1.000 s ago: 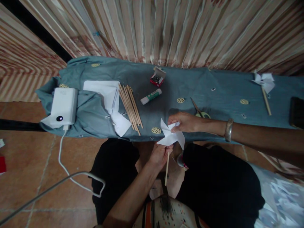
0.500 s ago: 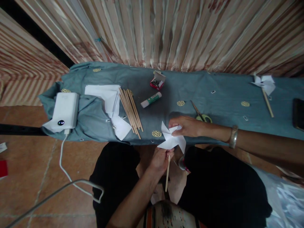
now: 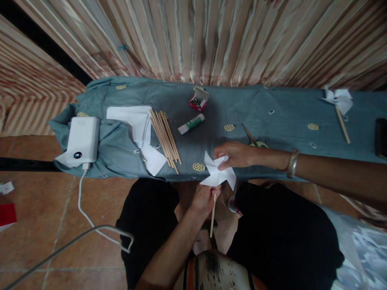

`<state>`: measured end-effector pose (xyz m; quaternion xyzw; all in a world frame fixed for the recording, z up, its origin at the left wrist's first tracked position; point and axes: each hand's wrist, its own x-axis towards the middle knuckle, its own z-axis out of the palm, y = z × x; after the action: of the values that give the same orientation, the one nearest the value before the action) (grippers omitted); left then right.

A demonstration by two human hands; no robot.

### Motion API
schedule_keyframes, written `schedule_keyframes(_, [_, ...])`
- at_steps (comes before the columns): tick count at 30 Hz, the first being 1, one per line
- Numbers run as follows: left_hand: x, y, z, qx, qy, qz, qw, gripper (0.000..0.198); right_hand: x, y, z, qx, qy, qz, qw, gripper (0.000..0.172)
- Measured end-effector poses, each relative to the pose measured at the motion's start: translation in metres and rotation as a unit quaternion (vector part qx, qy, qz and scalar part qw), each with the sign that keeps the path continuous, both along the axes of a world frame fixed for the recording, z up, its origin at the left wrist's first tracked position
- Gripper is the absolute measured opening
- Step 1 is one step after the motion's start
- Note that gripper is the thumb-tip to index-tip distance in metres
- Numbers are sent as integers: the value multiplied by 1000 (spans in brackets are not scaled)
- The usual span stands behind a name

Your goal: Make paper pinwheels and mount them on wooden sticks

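A white paper pinwheel (image 3: 217, 176) is held in front of the near edge of the worktop (image 3: 260, 106), which is covered with a blue-green cloth, and above the gap between the person's knees. By the left hand (image 3: 206, 198), its fingers closed, a thin wooden stick (image 3: 212, 219) is gripped just below the paper blades, the stick's lower end being left to point down toward the lap. By the right hand (image 3: 233, 155), the pinwheel is pinched from above between thumb and curled fingers, near its centre; how firmly it is pressed cannot be told. On the worktop, a small red-and-white box (image 3: 195, 105) is stood with its lid flap raised, and small shiny metallic pieces (image 3: 198, 100) are seen inside it; their exact kind cannot be made out. Just in front of the box a green-and-white glue stick (image 3: 191, 123) is laid at a slant. To its left a bundle of wooden sticks (image 3: 165, 141) is placed beside white paper sheets (image 3: 128, 114). The handles of the scissors (image 3: 250, 135) are partly hidden by the right forearm. On the floor at the lower right, white paper pieces (image 3: 367, 245) are contained in a translucent plastic bag (image 3: 338, 225), cut off by the frame.
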<state>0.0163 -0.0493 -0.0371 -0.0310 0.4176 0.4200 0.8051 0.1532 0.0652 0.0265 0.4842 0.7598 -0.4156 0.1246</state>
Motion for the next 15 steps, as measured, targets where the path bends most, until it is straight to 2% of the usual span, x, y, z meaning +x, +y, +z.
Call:
schedule_keyframes(4, [0,0,-3,13,-4,-9,1000,19,2,6,0,-21,17,22,999,26])
schedule_keyframes(15, [-1,0,-7,37,-10,-31,999,21,1,7,0,-43,1,9,999,26])
